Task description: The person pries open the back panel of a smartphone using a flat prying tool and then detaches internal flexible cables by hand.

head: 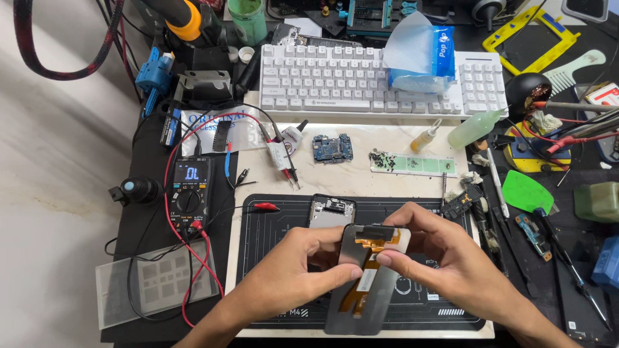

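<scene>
A phone display panel [361, 296], back side up with an orange flex cable [369, 248], is held over a black work mat [271, 258]. My left hand [293, 270] grips its left edge near the top. My right hand [445, 251] holds the top right corner, with the thumb pressing on the flex cable. Just behind the panel, an opened phone body [330, 211] lies on the mat, partly hidden by my fingers.
A white keyboard [322, 84] with a blue tissue pack [422, 55] lies at the back. A multimeter [190, 193] with red and black leads stands left. A small blue circuit board [333, 148], a green screw tray [412, 164], glue bottles and tools crowd the right side.
</scene>
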